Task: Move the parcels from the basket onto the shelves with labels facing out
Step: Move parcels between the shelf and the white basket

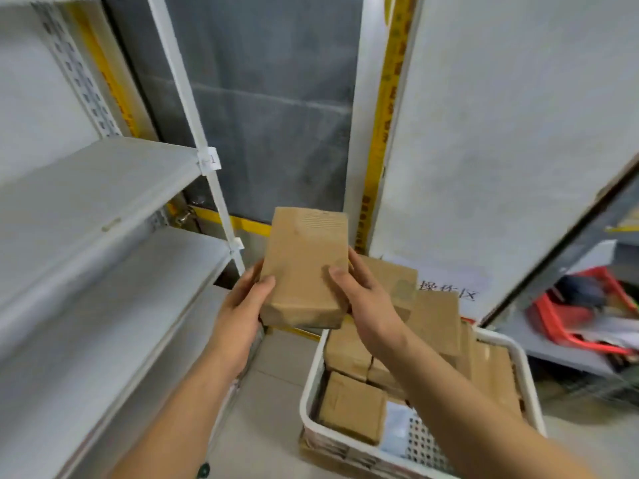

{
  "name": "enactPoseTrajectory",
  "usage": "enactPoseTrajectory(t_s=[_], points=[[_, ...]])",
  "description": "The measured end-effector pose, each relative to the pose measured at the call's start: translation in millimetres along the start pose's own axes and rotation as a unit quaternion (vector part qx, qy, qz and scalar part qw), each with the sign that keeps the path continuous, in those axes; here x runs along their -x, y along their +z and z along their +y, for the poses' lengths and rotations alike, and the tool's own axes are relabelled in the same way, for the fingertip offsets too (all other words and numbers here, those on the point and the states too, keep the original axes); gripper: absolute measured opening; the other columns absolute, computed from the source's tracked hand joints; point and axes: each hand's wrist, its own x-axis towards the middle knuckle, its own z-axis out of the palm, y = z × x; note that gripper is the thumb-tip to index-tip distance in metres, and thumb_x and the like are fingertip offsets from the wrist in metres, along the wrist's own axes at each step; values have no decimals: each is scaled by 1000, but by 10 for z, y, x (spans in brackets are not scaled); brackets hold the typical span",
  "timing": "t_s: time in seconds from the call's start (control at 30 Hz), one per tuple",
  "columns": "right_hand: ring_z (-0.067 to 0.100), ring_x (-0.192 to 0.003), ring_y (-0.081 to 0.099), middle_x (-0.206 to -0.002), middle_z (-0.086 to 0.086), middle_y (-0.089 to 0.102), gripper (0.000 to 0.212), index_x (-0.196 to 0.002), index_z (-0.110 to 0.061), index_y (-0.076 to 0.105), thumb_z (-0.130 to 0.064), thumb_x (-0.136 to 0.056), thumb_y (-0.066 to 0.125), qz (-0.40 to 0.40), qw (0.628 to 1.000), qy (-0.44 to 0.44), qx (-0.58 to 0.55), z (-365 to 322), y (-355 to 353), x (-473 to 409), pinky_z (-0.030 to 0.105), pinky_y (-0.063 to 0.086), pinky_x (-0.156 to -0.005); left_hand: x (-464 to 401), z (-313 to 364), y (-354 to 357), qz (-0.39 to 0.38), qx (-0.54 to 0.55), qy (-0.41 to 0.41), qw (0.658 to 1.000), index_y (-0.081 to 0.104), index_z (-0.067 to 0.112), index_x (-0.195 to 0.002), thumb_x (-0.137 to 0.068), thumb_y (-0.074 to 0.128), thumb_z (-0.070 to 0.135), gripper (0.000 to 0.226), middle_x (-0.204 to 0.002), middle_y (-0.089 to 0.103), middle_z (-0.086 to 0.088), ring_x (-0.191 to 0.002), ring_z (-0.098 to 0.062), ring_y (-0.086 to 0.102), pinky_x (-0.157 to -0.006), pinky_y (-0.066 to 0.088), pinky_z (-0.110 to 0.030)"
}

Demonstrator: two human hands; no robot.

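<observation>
A brown cardboard parcel is held up in the middle of the view, above the floor between shelf and basket. My left hand grips its left edge and my right hand grips its right edge, thumbs on the top face. No label shows on the face turned towards me. Below and to the right stands the white plastic basket with several more brown parcels packed inside. The white metal shelves are at the left, two boards in view, both bare.
A white shelf upright with a small tag stands just left of the held parcel. A white panel rises behind the basket. At the far right a red crate sits on a low shelf. Yellow-edged dark wall panels lie straight ahead.
</observation>
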Motion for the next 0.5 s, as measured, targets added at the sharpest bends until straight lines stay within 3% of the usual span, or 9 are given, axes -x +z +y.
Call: enactPoseTrajectory(t_s=[0.1,0.17,0.27,0.37,0.5], points=[[13,-126,67,-141,-13,66,71,-156,-43,46,-49,-92,77,28,1000,-4,6,125,-638,-20,42,52,-112,-61,-239,594,-26,-22,-25,999,69,46,-107,-103,64,23,24,-93,76,30,-97,3,70,-107,51,-44],[15,-129,65,-142,-10,67,65,-157,-40,45,-39,-98,73,59,998,-4,-5,205,-1001,-13,43,49,-115,-120,-392,914,-74,-47,-39,995,67,45,-113,-105,60,22,26,-100,76,30,-98,6,70,-107,50,-41],[10,-127,65,-140,-14,68,60,-157,-41,45,-33,-102,68,118,993,-2,-3,294,-1499,67,33,51,-110,-211,-640,1357,-152,-82,-58,983,62,45,-124,-106,56,22,30,-109,75,29,-104,9,68,-102,53,-34],[12,-134,60,-147,-14,61,56,-153,-47,48,-41,-101,67,169,986,-1,13,390,-1916,184,41,47,-114,-262,-876,1772,-224,-102,-80,966,64,52,-121,-106,57,28,29,-115,73,30,-112,6,66,-98,51,-31],[18,-132,63,-141,-8,68,42,-146,-41,58,-25,-106,60,242,970,-1,7,508,-2318,270,44,47,-115,-353,-1206,2209,-296,-111,-117,941,62,55,-119,-107,57,32,27,-115,71,33,-111,9,65,-96,48,-28]])
